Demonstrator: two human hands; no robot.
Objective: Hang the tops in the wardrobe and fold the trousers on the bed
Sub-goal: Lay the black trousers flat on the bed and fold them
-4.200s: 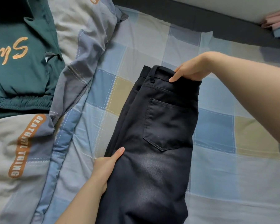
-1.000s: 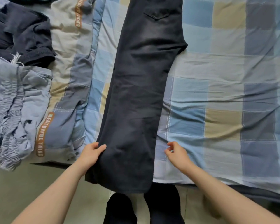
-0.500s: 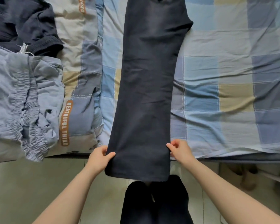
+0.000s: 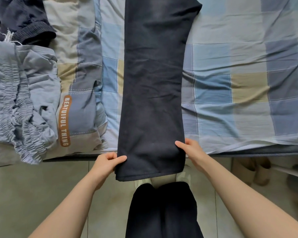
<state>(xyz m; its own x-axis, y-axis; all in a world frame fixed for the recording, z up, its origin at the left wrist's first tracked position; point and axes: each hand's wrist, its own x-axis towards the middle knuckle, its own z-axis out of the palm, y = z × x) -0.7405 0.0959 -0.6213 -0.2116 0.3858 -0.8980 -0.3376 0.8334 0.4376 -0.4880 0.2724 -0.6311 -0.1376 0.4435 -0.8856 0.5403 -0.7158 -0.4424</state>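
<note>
Dark trousers lie flat on bed, legs stacked, long axis straight away from person; hem end points toward person, overhangs bed edge, waist end out of frame at top.

Left hand pinches left hem corner, thumb on top; right hand pinches right hem edge. Both grips narrow, holding cloth.

Step, by my read: trouser fold, lengthwise half done. Next move likely calls for lifting hem level, carrying it toward waist, edges kept aligned.

Crumpled grey-blue garment and dark garment wait at left.
</note>
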